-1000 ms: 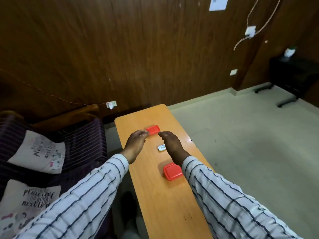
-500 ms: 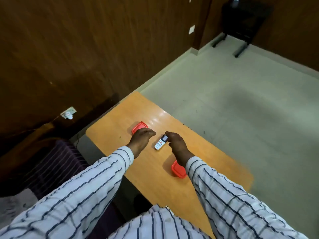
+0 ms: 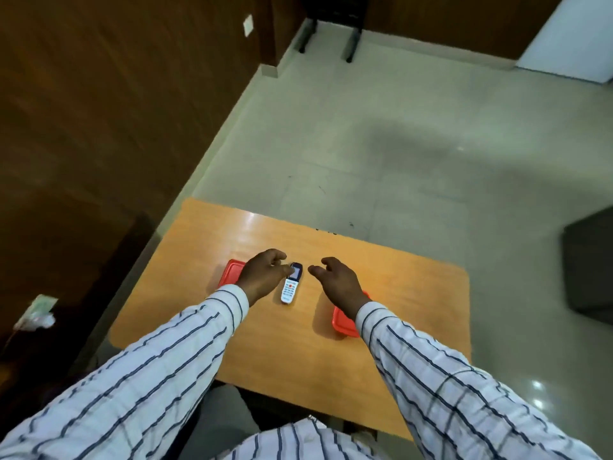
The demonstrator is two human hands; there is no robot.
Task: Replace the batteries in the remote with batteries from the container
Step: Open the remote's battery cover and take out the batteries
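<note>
A small white remote (image 3: 290,284) with a dark screen and red buttons lies face up on the orange wooden table (image 3: 398,287). My left hand (image 3: 262,274) rests just left of it, fingertips touching its top end, and covers part of a red container (image 3: 229,271). My right hand (image 3: 335,280) hovers to the right of the remote with fingers curled apart, holding nothing. Under my right wrist sits a second red lidded container (image 3: 343,322). No batteries are visible.
The table's far edge borders a pale tiled floor (image 3: 398,144). A dark wood-panelled wall (image 3: 116,111) runs along the left. A dark object (image 3: 587,267) stands at the right edge, and black furniture legs (image 3: 328,38) are at the top.
The view has tilted down and swung round. My right hand has let go of the remote's top end and moved right; my left hand has shifted from the red container to the remote's top.
</note>
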